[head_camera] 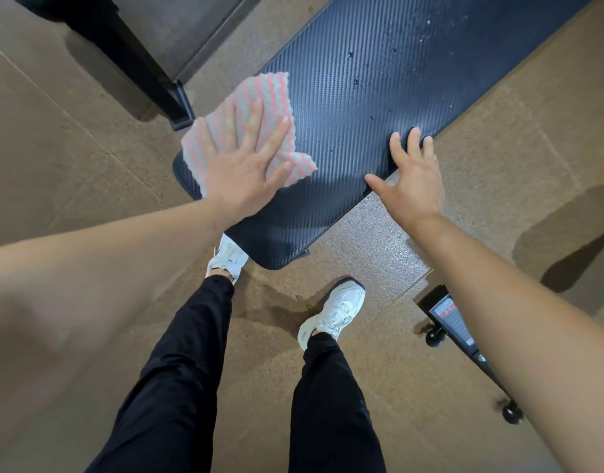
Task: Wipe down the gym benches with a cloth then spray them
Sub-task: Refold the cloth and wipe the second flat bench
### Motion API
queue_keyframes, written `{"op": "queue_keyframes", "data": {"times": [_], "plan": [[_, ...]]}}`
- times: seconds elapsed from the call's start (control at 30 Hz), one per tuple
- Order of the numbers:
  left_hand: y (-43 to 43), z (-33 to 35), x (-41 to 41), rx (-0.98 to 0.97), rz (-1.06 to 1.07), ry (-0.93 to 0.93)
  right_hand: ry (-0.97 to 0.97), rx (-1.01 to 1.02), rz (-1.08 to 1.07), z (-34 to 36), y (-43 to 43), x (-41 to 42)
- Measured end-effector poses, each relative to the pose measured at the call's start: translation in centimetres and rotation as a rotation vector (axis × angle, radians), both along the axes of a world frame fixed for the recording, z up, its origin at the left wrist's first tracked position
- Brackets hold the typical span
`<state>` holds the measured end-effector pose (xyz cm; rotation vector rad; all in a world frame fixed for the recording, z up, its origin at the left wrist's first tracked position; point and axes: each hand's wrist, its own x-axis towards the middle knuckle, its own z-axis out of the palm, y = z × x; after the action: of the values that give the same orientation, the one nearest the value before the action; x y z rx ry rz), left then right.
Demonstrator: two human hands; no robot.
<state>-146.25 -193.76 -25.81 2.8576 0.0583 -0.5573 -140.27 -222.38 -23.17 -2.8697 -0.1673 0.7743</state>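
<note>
A long black gym bench pad [362, 97] with a woven texture runs from the centre to the upper right. Small droplets speckle its far part. A pink and grey striped cloth [225, 107] lies on the pad's near left corner and hangs over that edge. My left hand [246, 165] presses flat on the cloth with straight, spread fingers. My right hand [409, 175] rests on the pad's right edge, fingers spread, fingertips on the surface, holding nothing. No spray bottle is in view.
The floor [89, 138] is brown speckled rubber. A dark frame leg [150, 73] stands at the upper left. The base of a machine with small black wheels [464, 332] sits at the lower right. My feet in white shoes [334, 312] stand at the bench's near end.
</note>
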Motion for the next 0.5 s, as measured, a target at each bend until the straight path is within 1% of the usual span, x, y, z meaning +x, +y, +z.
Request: {"op": "queue_keyframes", "data": {"times": [0.03, 0.1, 0.23, 0.3, 0.4, 0.5], "plan": [[-1.4, 0.1, -0.2, -0.034, -0.014, 0.012, 0.009, 0.005, 0.021, 0.1, -0.3, 0.1], [-4.7, 0.3, -0.7, -0.067, -0.108, -0.012, 0.033, 0.049, 0.044, 0.4, -1.2, 0.3], [-10.2, -0.4, -2.2, -0.027, -0.264, -0.027, 0.065, 0.233, 0.004, 1.1, -3.4, 1.0], [-11.1, -0.5, -2.7, -0.011, -0.313, -0.061, 0.023, 0.291, -0.040, 1.7, -4.3, 1.6], [-9.4, -0.4, -1.8, 0.007, -0.448, -0.063, -0.059, 0.279, -0.162, 2.2, -4.9, 2.9], [-6.5, -0.4, 0.4, 0.023, -0.573, -0.120, -0.108, 0.188, -0.246, 1.9, -5.3, 5.0]]}}
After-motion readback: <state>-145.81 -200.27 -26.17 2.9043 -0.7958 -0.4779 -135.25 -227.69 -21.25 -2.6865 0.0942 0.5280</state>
